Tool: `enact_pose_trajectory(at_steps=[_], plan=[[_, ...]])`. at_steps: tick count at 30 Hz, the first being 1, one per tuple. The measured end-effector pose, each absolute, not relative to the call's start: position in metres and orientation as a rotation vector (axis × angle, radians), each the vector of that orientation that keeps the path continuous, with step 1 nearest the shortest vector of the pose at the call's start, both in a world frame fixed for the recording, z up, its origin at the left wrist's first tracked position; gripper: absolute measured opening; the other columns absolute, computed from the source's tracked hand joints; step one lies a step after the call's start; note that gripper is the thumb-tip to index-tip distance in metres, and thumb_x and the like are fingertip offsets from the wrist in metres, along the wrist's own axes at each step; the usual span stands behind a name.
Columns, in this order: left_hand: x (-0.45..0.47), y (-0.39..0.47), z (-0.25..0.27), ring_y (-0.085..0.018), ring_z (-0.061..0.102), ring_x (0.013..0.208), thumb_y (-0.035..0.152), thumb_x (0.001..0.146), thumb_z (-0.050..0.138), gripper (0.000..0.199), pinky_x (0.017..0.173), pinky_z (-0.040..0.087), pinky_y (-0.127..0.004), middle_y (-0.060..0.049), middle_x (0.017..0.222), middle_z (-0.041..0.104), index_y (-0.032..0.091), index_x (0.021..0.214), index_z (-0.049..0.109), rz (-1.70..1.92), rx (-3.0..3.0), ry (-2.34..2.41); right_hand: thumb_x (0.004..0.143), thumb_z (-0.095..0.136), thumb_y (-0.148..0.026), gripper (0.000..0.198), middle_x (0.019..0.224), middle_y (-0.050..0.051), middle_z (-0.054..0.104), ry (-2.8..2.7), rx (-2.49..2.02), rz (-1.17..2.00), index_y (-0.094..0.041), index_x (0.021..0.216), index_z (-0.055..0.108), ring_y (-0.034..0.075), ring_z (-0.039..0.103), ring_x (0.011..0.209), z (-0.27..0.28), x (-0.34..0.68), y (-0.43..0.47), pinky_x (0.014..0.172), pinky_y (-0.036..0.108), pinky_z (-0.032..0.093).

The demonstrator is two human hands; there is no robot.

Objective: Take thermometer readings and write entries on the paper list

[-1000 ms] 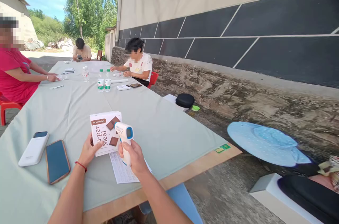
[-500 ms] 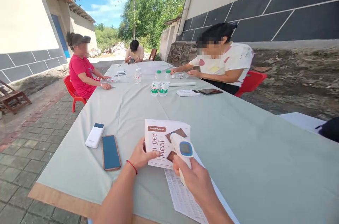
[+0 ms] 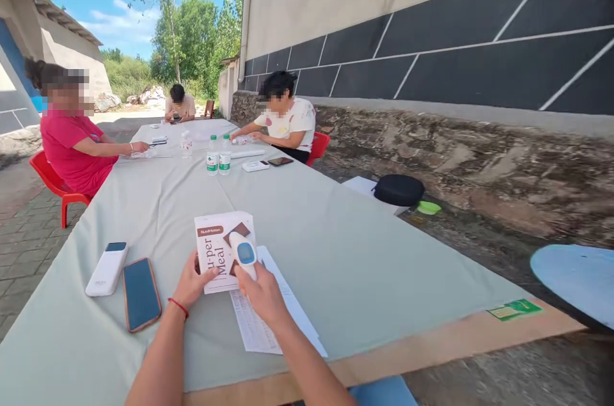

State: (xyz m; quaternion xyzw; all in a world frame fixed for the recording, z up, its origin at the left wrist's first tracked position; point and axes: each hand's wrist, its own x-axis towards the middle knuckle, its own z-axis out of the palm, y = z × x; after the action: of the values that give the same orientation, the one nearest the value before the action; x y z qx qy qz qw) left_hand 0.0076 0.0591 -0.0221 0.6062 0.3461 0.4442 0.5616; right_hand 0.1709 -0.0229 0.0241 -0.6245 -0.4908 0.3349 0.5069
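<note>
My left hand (image 3: 193,279) grips the lower left edge of a white printed box (image 3: 211,252) with brown pictures, its thumb across the front. In my right hand (image 3: 263,294) is a white infrared thermometer (image 3: 246,254) with a blue-rimmed screen, fingers wrapped round its handle. The thermometer's head lies in front of the box's right side; whether they touch I cannot tell. Printed paper sheets (image 3: 254,327) lie on the table beneath my right hand. Left of my hands rest a phone (image 3: 142,294) with an orange-brown case and a white power bank (image 3: 107,270).
A pale green cloth covers the long table (image 3: 384,278). Two water bottles (image 3: 218,162), a white device (image 3: 255,166) and a dark phone (image 3: 281,162) stand or lie farther along. Three people sit around it. A black case (image 3: 398,190) is beyond the right edge.
The view has swung to the right, bringing the black case and a pale rounded surface into sight. Both hands keep their hold on the box and the thermometer.
</note>
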Motion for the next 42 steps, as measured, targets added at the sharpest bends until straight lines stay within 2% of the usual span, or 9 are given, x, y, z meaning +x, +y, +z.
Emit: enact_pose_trajectory(at_steps=[6,15,23,31,37,42], plan=[[0.008,0.062,-0.021,-0.031,0.062,0.110,0.049,0.068,0.078,0.067,0.089,0.052,-0.041,-0.014,0.118,0.066,0.015,0.120,0.053,1.035,1.447,0.834,0.081,0.047,-0.047,0.028,0.052,-0.001,0.054,-1.205,-1.453,0.781,-0.021,0.075,0.058,0.021,0.056,0.062,0.022,0.171,-0.020,0.058,0.029,0.042],[0.008,0.061,-0.013,-0.032,0.060,0.114,0.051,0.069,0.076,0.071,0.091,0.051,-0.044,-0.015,0.122,0.064,0.014,0.124,0.051,0.995,1.485,0.894,0.082,0.047,-0.043,0.024,0.054,-0.002,0.053,-1.214,-1.459,0.760,-0.021,0.075,0.057,0.020,0.055,0.064,0.022,0.171,-0.021,0.060,0.030,0.042],[0.009,0.060,-0.008,-0.031,0.064,0.104,0.054,0.063,0.079,0.072,0.088,0.051,-0.045,-0.013,0.115,0.067,0.015,0.118,0.053,0.976,1.470,0.938,0.082,0.047,-0.044,0.025,0.058,-0.002,0.055,-1.205,-1.459,0.768,-0.021,0.077,0.056,0.020,0.056,0.068,0.024,0.171,-0.021,0.063,0.029,0.043],[0.011,0.057,-0.001,-0.032,0.065,0.104,0.056,0.061,0.078,0.070,0.088,0.052,-0.047,-0.012,0.112,0.069,0.015,0.111,0.052,0.981,1.488,0.994,0.081,0.051,-0.043,0.024,0.057,-0.003,0.052,-1.149,-1.400,0.803,-0.020,0.074,0.054,0.016,0.051,0.061,0.029,0.171,-0.028,0.059,0.027,0.041],[0.011,0.057,0.002,-0.034,0.065,0.103,0.057,0.056,0.079,0.070,0.087,0.052,-0.048,-0.013,0.111,0.070,0.016,0.107,0.054,0.995,1.503,1.067,0.082,0.052,-0.044,0.026,0.060,-0.002,0.055,-1.155,-1.370,0.720,-0.019,0.085,0.061,0.017,0.052,0.062,0.043,0.182,-0.043,0.057,0.026,0.041],[0.005,0.063,-0.002,-0.033,0.065,0.099,0.060,0.060,0.076,0.067,0.085,0.051,-0.046,-0.012,0.108,0.070,0.016,0.108,0.057,0.966,1.642,1.131,0.082,0.053,-0.044,0.030,0.067,0.000,0.061,-1.161,-1.390,0.669,-0.018,0.094,0.063,0.017,0.055,0.065,0.047,0.201,-0.053,0.058,0.026,0.043]])
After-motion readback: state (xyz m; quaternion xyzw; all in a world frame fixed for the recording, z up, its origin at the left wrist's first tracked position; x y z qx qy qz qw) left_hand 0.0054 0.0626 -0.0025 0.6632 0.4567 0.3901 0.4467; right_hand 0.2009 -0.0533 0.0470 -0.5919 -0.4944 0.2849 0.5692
